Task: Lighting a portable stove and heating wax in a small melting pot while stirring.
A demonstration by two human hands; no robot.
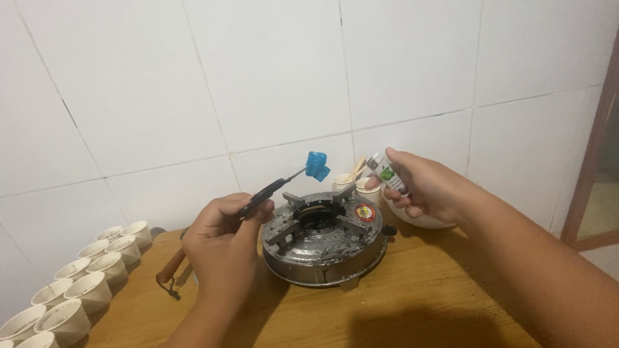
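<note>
Blue lump (317, 165) is held in black tongs (267, 193), gripped by left hand (222, 235), above burner (322, 235) on worktop (419, 303). Lighter (387, 174) is clasped in right hand (429, 187). Flame is best kept just beneath lump, fingers clear.

1. Centre of frame: round metal burner stove (322, 241), spattered and sooty, on a wooden table (419, 303).
2. Left hand (222, 241) grips dark-handled scissors (267, 194); their tips pinch a blue lump (317, 165) above the stove.
3. Right hand (429, 187), centre right, holds a small lighter (387, 173), close to the blue lump.
4. Lower left: rows of white cups (84, 283).
5. Wooden-handled tool (171, 265) lies left of the stove.
6. White tiled wall (258, 77) behind.
</note>
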